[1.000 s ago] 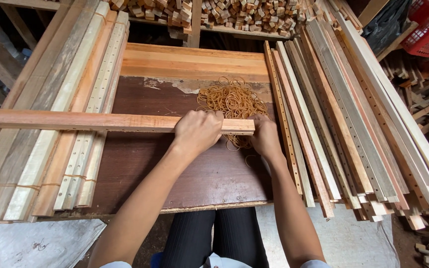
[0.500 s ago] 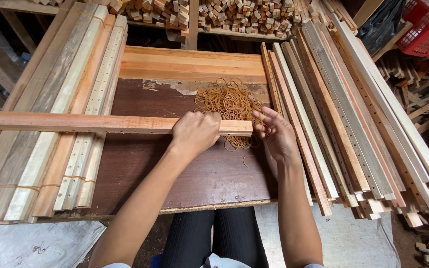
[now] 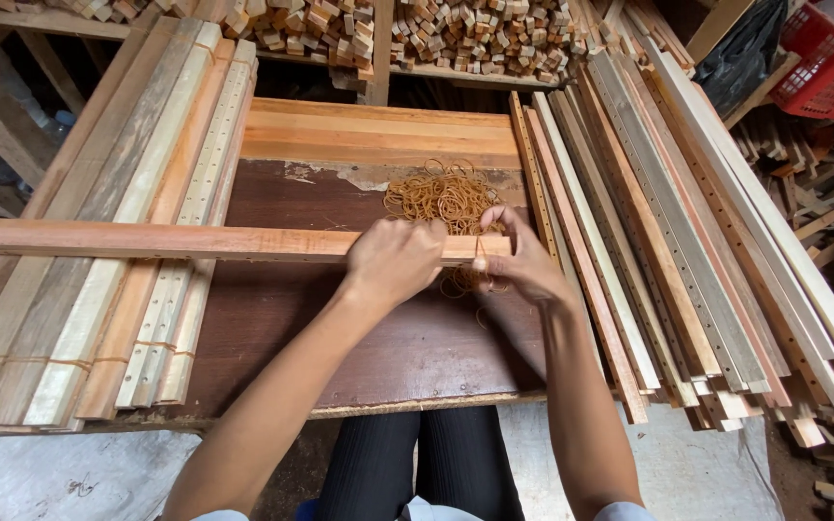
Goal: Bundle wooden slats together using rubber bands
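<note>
Slats [image 3: 195, 241] gripped by left hand [image 3: 393, 260]; rubber band [image 3: 480, 253] being stretched round their end by right hand [image 3: 523, 262], wrap looks barely started.

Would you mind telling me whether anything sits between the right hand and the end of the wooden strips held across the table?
Nothing visible does. The right hand is already at the end of the wooden strips, stretching a rubber band around it, while the left hand grips them just beside it.

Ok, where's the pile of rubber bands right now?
The pile of rubber bands lies on the dark board at centre of the head view, just beyond the wooden bundle and the right hand, left of the leaning slats.
</note>
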